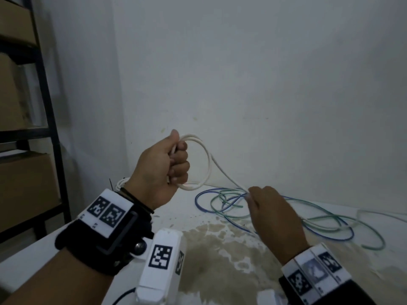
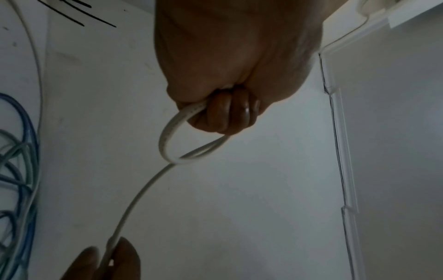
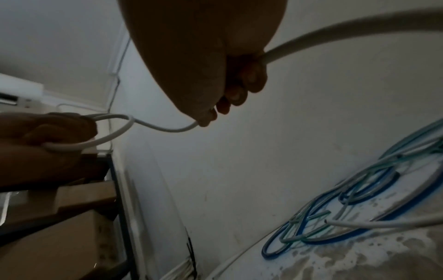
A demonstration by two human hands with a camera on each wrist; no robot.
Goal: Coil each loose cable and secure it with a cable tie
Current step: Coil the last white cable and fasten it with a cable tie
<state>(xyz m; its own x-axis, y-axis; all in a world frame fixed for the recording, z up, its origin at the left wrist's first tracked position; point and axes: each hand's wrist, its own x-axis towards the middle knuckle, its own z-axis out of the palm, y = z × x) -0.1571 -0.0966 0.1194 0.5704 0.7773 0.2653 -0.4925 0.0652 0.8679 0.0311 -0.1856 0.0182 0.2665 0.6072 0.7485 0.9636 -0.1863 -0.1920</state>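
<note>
1. The white cable (image 1: 203, 159) is the one in work. A loop or two of it hangs from the left hand (image 1: 161, 172), held up above the table (image 1: 220, 249) in front of the wall (image 1: 264, 73).
2. From the bottom of the loop the cable runs down and to the right as one fairly straight span to the right hand (image 1: 275, 214). That span is the axis the next wrap turns on: it points from the left fist toward the right fingertips, and the right hand is the lower one, nearer the table.
3. The left hand's fingers are curled tight round the gathered loops, thumb on top. The right hand pinches the cable between thumb and fingertips, as the left wrist view shows.
4. Past the right hand, the slack seems to trail off to the right onto the table; its far end is hard to trace.
5. My judgement: the right hand should carry its span up and leftward to the fist to lay on another turn, letting cable slip through the pinch.
6. A blue cable (image 1: 220, 211) and a green cable (image 1: 330, 219) lie loose and tangled together on the table under the right hand, not yet coiled.
7. Behind the left wrist a bundle of white cable (image 1: 121, 182) rests on the table; thin black cable ties (image 2: 79, 13) lie near it.
8. Shelves with cardboard boxes (image 1: 24, 186) stand at the left.
</note>
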